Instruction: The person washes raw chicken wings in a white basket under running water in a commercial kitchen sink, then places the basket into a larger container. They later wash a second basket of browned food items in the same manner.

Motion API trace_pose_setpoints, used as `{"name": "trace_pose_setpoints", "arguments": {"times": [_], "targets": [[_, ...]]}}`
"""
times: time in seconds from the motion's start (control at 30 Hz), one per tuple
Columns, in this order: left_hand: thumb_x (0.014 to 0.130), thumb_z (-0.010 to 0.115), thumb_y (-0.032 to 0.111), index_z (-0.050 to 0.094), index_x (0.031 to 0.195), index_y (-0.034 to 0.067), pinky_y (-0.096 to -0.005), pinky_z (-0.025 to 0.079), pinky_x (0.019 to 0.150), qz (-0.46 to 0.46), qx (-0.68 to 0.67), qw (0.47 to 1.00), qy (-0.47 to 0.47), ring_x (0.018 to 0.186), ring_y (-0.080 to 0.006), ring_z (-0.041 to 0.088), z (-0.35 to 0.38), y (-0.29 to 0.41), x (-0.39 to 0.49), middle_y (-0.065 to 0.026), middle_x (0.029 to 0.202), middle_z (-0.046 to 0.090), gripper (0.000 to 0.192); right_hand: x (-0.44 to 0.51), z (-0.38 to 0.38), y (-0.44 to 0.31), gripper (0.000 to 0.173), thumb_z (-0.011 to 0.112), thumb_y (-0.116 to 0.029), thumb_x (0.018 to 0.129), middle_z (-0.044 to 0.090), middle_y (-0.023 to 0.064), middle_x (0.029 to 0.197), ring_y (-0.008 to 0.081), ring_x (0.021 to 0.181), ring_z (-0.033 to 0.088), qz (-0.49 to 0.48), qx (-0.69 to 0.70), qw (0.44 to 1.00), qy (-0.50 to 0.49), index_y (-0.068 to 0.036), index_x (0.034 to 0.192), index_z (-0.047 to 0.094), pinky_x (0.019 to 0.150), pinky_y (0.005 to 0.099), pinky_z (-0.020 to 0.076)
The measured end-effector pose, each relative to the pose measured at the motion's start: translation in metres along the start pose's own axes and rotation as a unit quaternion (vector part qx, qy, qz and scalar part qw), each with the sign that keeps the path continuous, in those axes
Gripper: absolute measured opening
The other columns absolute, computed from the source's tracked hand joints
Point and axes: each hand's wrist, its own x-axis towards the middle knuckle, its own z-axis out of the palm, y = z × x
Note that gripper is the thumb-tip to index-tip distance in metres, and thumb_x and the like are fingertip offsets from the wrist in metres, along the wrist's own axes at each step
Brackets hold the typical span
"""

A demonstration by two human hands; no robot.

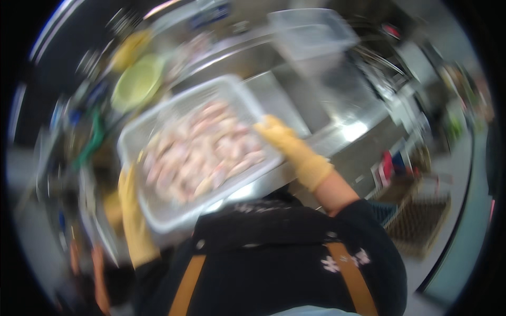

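Observation:
A white plastic basket (237, 93) is held tilted in front of my body, over the edge of a steel counter. Raw chicken pieces (205, 150), probably wings, cover much of its bottom; motion blur softens their outlines. My left hand (132, 197), in a yellow rubber glove, grips the near left side of the basket. On the right rim is my right hand (276, 132), gloved the same way, with its fingers curled at the edge. The fingers beneath the rim are hidden on both sides.
Steel sinks (302, 91) lie beyond the basket, with a clear plastic bin (312, 33) behind them. A yellow-green bowl (138, 83) stands at the back left. Crates (419, 221) sit on the floor at right. Another person's forearms (99, 276) show at lower left.

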Motion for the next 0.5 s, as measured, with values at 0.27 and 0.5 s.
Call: {"name": "trace_pose_setpoints", "arguments": {"times": [0.27,0.5], "targets": [[0.105,0.059,0.02,0.06,0.134,-0.002,-0.0282,0.051,0.087,-0.108,0.079,0.989,0.066,0.099,-0.0122,0.063,0.096,0.019,-0.019,-0.0071,0.114,0.069,0.037,-0.059,-0.103,0.051,0.057,0.06,-0.05,0.097,0.07,0.0117,0.126,0.0266,0.114,0.066,-0.018,0.049,0.999,-0.006,-0.011,0.138,0.062,0.102,0.0378,0.0462],[0.1,0.064,0.024,0.063,0.133,-0.003,-0.0303,0.05,0.09,-0.048,0.187,0.979,0.071,0.099,-0.0149,0.064,0.075,0.005,-0.027,-0.0089,0.115,0.07,0.042,-0.068,-0.093,0.056,0.053,0.065,-0.047,0.097,0.071,0.0106,0.124,0.024,0.111,0.066,0.036,0.027,0.998,0.032,-0.01,0.135,0.065,0.101,0.037,0.0465]]}}
